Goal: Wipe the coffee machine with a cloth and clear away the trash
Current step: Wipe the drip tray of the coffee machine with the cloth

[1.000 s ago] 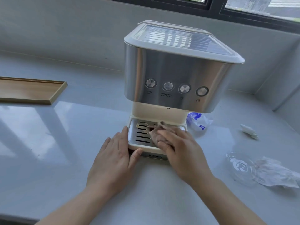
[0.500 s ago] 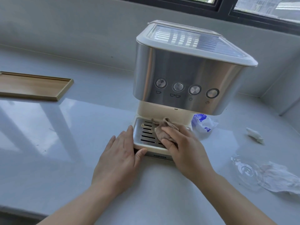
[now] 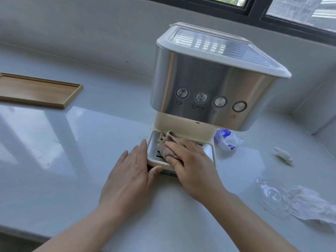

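Observation:
A steel and cream coffee machine (image 3: 209, 84) stands on the white counter, its drip tray (image 3: 151, 151) facing me. My right hand (image 3: 192, 168) presses a crumpled beige cloth (image 3: 164, 147) onto the tray's grille. My left hand (image 3: 129, 177) lies flat on the counter against the tray's left front corner, thumb touching the base. Trash lies to the right: a blue-and-white wrapper (image 3: 227, 140) beside the machine, a small white wad (image 3: 283, 154), a clear plastic lid (image 3: 272, 195) and a crumpled white paper (image 3: 312, 206).
A shallow wooden tray (image 3: 36, 90) lies on the counter at the far left. A grey wall with a dark-framed window (image 3: 254, 8) runs behind the machine. A wall corner juts in at the far right.
My right hand has slid the cloth leftward across the drip tray grille. My left hand has stayed braced at the tray's corner. The view has shifted slightly.

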`<state>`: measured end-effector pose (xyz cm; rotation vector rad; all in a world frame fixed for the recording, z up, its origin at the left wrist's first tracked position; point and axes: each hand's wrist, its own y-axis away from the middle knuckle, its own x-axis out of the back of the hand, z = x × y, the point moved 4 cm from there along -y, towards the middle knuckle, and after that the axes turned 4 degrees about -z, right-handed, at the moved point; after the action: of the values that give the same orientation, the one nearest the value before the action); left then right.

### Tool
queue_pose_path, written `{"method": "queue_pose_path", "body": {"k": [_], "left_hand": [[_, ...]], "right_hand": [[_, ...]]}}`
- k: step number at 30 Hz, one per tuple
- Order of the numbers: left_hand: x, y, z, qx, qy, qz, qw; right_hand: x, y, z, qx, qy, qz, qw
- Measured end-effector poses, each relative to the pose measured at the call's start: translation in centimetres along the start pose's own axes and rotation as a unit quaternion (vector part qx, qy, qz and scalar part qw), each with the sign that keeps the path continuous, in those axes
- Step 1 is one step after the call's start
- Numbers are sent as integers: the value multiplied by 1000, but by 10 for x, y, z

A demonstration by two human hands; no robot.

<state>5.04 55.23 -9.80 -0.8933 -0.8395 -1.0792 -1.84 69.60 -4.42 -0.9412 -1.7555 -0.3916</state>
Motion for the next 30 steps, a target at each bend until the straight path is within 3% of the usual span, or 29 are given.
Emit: {"method": "queue_pose_path", "body": {"k": [3, 8, 12, 16, 22, 26, 30], "left_hand": [[1, 1, 0, 8, 9, 0, 1000], [-1, -1, 0, 10, 7, 1, 1000], [0, 1, -3, 22, -7, 1, 1000], [-1, -1, -5, 25, -4, 3, 1000], [2, 0, -4, 24, 15, 0, 1000], [2, -1, -4, 21, 16, -4, 1000], [3, -2, -3, 25, 23, -8, 999]], "right_hand": [[5, -2, 6, 26, -3, -42, 999], [7, -22, 15, -44, 63, 25, 997], [-2, -25, 2, -8, 46, 15, 999], [10, -18, 22, 29, 14, -43, 999], [-15, -44, -15, 55, -3, 10, 998], [-4, -44, 1, 96, -70, -44, 992], [13, -17, 38, 37, -59, -14, 997]]}}
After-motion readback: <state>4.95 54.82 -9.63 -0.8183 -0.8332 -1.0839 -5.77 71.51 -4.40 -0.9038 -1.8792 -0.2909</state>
